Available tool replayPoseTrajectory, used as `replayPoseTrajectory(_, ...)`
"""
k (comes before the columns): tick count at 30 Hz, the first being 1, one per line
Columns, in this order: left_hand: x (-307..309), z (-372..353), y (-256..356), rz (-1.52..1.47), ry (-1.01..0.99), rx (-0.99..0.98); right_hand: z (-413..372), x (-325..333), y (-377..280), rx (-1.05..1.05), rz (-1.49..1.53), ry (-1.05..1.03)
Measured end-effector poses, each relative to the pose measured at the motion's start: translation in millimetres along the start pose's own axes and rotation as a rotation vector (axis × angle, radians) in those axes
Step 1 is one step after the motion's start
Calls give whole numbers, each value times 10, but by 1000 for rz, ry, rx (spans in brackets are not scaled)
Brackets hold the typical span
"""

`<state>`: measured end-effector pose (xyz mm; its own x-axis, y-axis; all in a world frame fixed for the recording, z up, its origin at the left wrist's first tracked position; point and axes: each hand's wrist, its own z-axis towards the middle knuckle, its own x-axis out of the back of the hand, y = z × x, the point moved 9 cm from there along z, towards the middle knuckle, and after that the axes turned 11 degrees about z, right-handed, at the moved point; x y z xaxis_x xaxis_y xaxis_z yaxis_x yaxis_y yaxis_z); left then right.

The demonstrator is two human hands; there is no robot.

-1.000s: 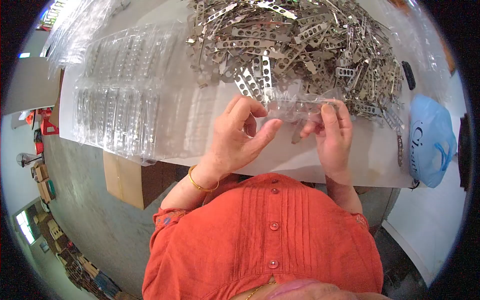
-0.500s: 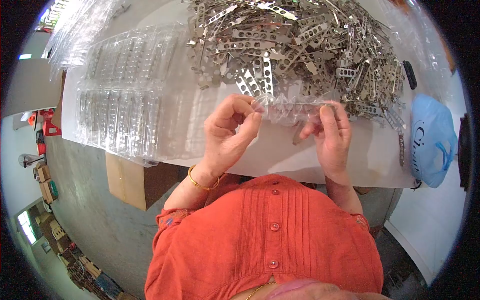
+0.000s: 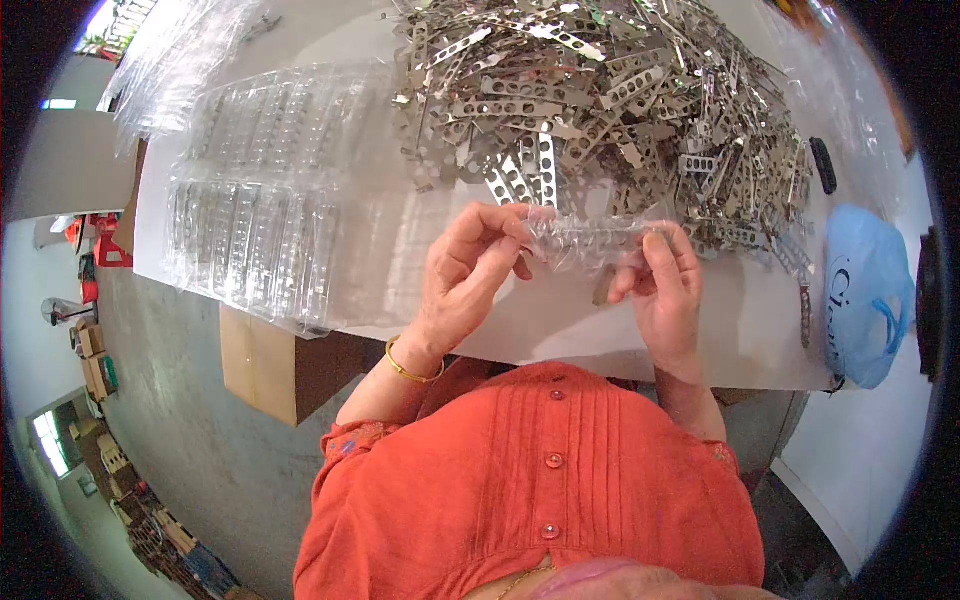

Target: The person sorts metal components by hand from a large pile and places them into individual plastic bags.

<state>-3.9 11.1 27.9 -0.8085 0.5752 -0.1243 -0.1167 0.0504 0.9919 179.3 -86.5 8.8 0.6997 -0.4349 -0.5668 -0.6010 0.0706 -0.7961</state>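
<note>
A small clear plastic bag (image 3: 590,240) is stretched between my two hands above the white table, with something metallic showing faintly inside. Its left end is pinched between the thumb and fingers of my left hand (image 3: 470,265). My right hand (image 3: 662,290) grips the right end, thumb on top, and a flat metal piece shows near its lower fingers. Just beyond the hands lies a large heap of flat metal strips with round holes (image 3: 620,110). To the left, clear packs (image 3: 250,245) lie in rows on the table.
Loose clear plastic (image 3: 175,75) lies at the far left. A blue plastic bag (image 3: 865,295) sits at the right edge of the white table (image 3: 480,335), near a small black object (image 3: 822,165). A cardboard box (image 3: 260,370) stands below the front left edge.
The scene has shifted slightly right and down in view. My left hand's fingers have moved a little along the bag's end, and the bag looks more bunched up.
</note>
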Motion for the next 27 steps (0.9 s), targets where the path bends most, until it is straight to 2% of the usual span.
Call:
replayPoseTrajectory(6,-36,-8,-43,134,-34,-78,16,38,35,-30,120,23)
replayPoseTrajectory(8,-1,12,-30,295,-7,-98,13,54,40,-45,129,22)
replayPoseTrajectory(12,-88,9,-80,87,-78,-1,5,95,117,-106,155,27)
replayPoseTrajectory(14,-172,-7,-189,-11,-155,196,2,89,129,-112,161,28)
replayPoseTrajectory(18,-178,-26,-278,-31,-195,179,-3,97,153,-109,163,2)
replayPoseTrajectory(23,-155,-27,-249,140,-173,126,11,96,151,-98,190,11)
replayPoseTrajectory(27,-107,-31,-248,120,-113,141,27,80,88,-58,203,31)
